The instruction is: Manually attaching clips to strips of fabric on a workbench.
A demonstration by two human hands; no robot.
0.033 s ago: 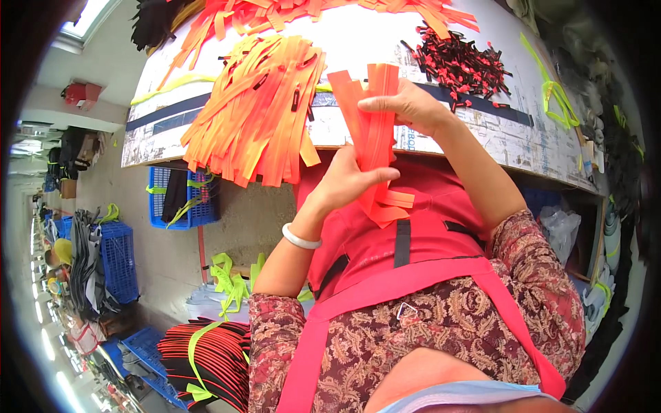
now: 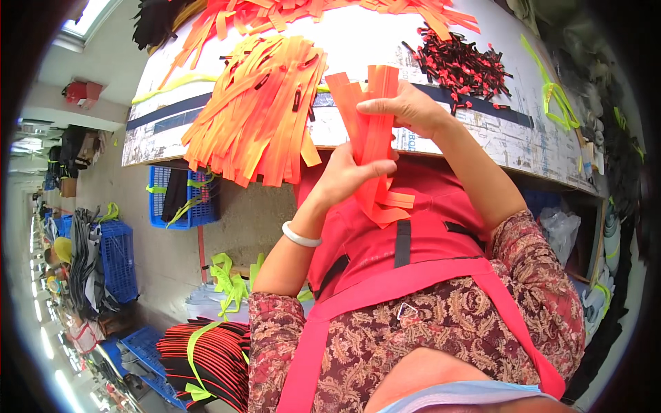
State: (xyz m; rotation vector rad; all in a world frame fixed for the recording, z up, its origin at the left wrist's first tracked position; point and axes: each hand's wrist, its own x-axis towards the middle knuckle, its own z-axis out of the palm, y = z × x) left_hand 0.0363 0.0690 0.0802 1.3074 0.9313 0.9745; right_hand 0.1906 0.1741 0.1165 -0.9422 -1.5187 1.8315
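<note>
— What are you holding just now?

— I am holding a bunch of orange strips (image 2: 372,131) in front of my chest, at the near edge of the white table (image 2: 482,131). I cannot count them exactly, they are overlapping; I am seeing perhaps five or six ends at the top. My left hand (image 2: 351,175) is closing around the middle of the bunch from below. My right hand (image 2: 406,110) is pinching the upper part, fingers curled over it.

— And what is lying around it?

— Just beside it, on the table, one big pile of orange strips (image 2: 255,110) is hanging over the edge, too many to count. Farther right, one heap of small red and black pieces (image 2: 461,65) is lying, and a few neon yellow bands (image 2: 554,96).

— Any containers?

— Below the table one blue crate (image 2: 180,196) is standing, holding dark material and yellow bands. On the floor one bundle of black and red strips (image 2: 206,358) is lying, tied with a yellow band.
</note>
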